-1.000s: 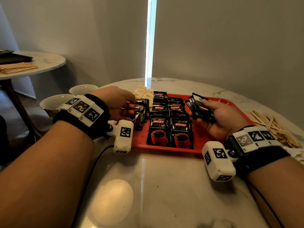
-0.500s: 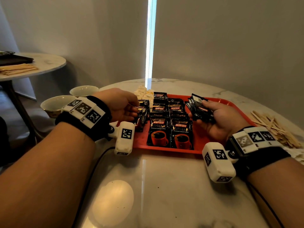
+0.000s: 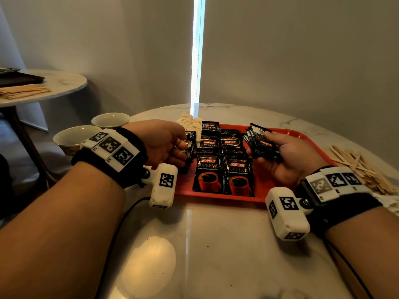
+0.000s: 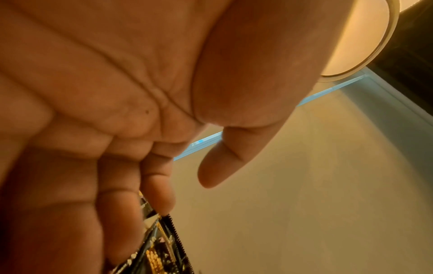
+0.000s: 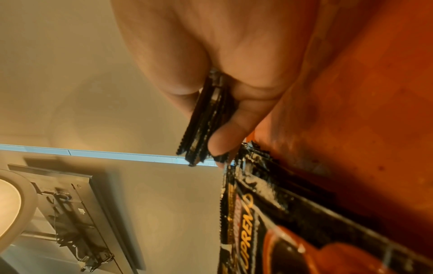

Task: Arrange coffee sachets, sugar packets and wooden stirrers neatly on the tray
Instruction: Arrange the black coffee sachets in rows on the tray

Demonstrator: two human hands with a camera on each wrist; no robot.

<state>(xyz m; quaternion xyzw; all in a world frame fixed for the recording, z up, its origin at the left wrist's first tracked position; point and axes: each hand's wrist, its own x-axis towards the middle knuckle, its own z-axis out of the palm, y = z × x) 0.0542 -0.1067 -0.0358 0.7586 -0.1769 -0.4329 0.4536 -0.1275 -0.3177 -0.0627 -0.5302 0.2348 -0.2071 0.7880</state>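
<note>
A red tray holds black coffee sachets laid in two overlapping columns. My left hand is at the tray's left edge. Its fingers lie fairly straight against a few tilted sachets, and the thumb stands apart from them in the left wrist view. My right hand grips a fanned stack of sachets above the tray's right half, thumb on top; the right wrist view shows that stack edge-on. Pale sugar packets lie by the tray's far left corner. Wooden stirrers are piled on the table to the right.
Two pale bowls stand left of the marble table. A small round side table farther left carries more stirrers and a dark tray. Cables run from both wrist units across the tabletop.
My left hand has shifted slightly right toward the tray's left sachets and its pinch has loosened, thumb now off. The right hand and its stack have barely moved.
</note>
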